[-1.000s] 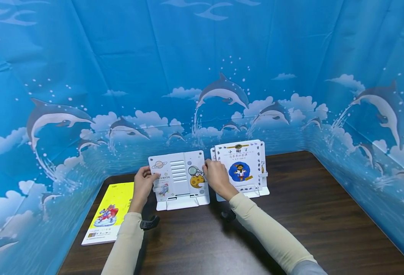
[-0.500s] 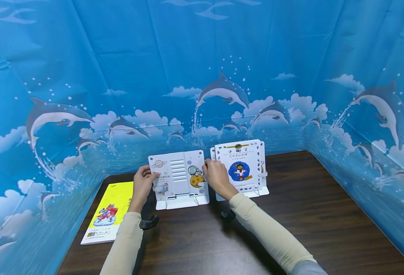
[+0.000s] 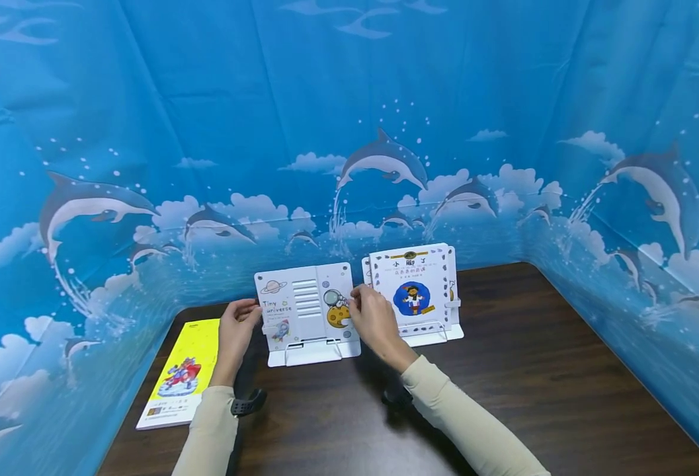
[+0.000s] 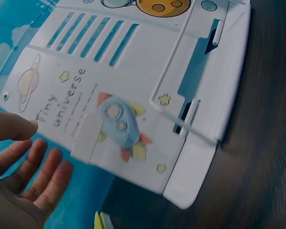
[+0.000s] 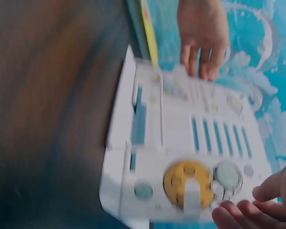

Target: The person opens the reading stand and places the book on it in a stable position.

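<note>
A white book stand (image 3: 309,317) with a planet, an astronaut and "Tiny universe" printed on it stands upright on the dark wooden table. My left hand (image 3: 236,334) is at its left edge, and the left wrist view has the thumb and fingers (image 4: 51,179) parted, just off that edge. Beside the right edge is my right hand (image 3: 379,324), its thumb and fingers apart in the right wrist view, close to the astronaut print. Right of it, a second white stand (image 3: 454,317) bears a white book (image 3: 414,271) with a figure in a blue circle, partly hidden by my right hand.
On the left of the table (image 3: 325,423) lies a yellow and white book (image 3: 185,350). A blue curtain (image 3: 266,99) printed with dolphins closes off the back and both sides. The curtain hangs right behind the stands.
My left hand has let go of the printed stand's left edge and drawn back left. The right hand's fingers have loosened from the right edge. The stand remains upright in place.
</note>
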Demonstrator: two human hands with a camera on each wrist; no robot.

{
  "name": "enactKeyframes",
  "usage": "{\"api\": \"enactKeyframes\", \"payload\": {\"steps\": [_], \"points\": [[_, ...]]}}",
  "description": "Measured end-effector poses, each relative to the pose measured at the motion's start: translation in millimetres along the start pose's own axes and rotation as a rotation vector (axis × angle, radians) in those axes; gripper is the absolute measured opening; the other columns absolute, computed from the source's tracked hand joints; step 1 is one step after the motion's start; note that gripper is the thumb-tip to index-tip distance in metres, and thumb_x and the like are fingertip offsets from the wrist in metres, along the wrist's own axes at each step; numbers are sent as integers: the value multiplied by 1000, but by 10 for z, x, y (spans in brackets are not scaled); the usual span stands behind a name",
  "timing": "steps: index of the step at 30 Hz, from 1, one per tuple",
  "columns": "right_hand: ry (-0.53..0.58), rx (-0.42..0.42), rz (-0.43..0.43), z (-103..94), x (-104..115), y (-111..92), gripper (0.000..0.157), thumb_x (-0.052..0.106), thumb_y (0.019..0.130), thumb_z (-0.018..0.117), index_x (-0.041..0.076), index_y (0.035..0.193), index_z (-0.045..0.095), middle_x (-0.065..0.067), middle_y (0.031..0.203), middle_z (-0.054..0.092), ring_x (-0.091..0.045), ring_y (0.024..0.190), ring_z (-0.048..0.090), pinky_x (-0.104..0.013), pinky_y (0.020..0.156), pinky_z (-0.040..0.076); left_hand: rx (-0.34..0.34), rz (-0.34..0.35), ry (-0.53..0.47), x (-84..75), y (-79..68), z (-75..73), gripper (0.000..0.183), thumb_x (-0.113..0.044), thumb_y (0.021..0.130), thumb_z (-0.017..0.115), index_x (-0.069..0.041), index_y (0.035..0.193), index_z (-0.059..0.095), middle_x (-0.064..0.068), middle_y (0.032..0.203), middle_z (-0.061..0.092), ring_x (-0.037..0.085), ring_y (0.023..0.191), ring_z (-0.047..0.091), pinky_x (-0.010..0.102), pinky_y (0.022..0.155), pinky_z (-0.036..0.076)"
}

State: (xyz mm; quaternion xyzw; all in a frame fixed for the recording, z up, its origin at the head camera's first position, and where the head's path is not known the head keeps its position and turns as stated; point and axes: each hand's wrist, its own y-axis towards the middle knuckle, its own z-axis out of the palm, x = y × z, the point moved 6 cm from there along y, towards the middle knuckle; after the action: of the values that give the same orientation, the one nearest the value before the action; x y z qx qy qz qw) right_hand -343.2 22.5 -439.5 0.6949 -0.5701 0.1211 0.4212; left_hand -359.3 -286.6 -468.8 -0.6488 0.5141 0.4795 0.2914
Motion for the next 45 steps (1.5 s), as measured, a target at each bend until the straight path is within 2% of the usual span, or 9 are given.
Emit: {"api": "enactKeyframes", "payload": {"steps": [4, 10, 13, 17, 21, 28, 35, 40, 45], "points": [[89, 108, 8, 111, 79, -206, 7, 14, 99, 74, 10, 94, 73, 1, 78, 69, -7, 65, 57, -20, 58, 47, -21, -49, 38, 116, -99, -157, 42, -25, 108, 64, 0, 141, 58, 24, 134, 65, 37, 117, 72, 12, 85, 56], [386, 369, 102, 442, 274, -516, 17, 17, 101, 71, 8, 88, 73, 0, 68, 72, -9, 55, 65, -22, 52, 53, -54, -84, 44, 315, -217, -477, 37, -23, 107, 66, 5, 131, 64, 25, 120, 72, 8, 81, 74, 14, 72, 59], [509, 470, 159, 645, 384, -644, 25, 20, 103, 69, 1, 87, 72, -2, 64, 70, -10, 52, 65, -30, 51, 59, -70, -118, 75, 409, -285, -658, 37, -23, 107, 65, 6, 132, 66, 21, 112, 76, 3, 74, 70, 14, 68, 58], [589, 551, 203, 885, 524, -748, 27, 14, 104, 66, -7, 89, 72, -5, 63, 69, -8, 50, 62, -39, 52, 62, -86, -165, 130, 548, -357, -887, 40, -24, 109, 62, 8, 133, 66, 16, 102, 77, 6, 73, 69, 18, 65, 58], [631, 620, 228, 1070, 646, -786, 20, 5, 104, 62, -9, 94, 72, -12, 70, 73, -12, 51, 65, -38, 53, 63, -118, -204, 217, 675, -388, -1142, 43, -27, 111, 57, 8, 135, 65, 24, 108, 75, 10, 75, 69, 19, 63, 56], [653, 697, 268, 1347, 803, -824, 14, 2, 104, 61, -8, 104, 71, -19, 85, 77, -30, 70, 78, -39, 65, 66, -171, -247, 408, 852, -424, -1529, 45, -25, 108, 58, 13, 132, 64, 34, 119, 68, 34, 95, 64, 32, 66, 48], [574, 711, 312, 1548, 916, -799, 8, 11, 101, 70, 3, 104, 70, -13, 92, 80, -28, 79, 80, -36, 73, 65, -135, -299, 568, 949, -450, -1654, 47, -16, 100, 61, 19, 131, 58, 41, 128, 59, 55, 118, 55, 64, 95, 46], [568, 757, 353, 1654, 1012, -763, 22, 16, 100, 73, 2, 115, 68, -9, 92, 78, -26, 86, 80, -36, 81, 65, -60, -352, 691, 1039, -415, -1639, 64, -18, 97, 65, 21, 144, 43, 45, 141, 45, 61, 134, 38, 71, 114, 33], [619, 823, 387, 1743, 1125, -789, 34, 16, 100, 73, -1, 128, 63, -8, 96, 76, -27, 94, 79, -40, 88, 65, -67, -398, 690, 1070, -406, -1611, 74, -14, 95, 70, 23, 149, 35, 47, 142, 43, 62, 136, 39, 70, 116, 37]]}}
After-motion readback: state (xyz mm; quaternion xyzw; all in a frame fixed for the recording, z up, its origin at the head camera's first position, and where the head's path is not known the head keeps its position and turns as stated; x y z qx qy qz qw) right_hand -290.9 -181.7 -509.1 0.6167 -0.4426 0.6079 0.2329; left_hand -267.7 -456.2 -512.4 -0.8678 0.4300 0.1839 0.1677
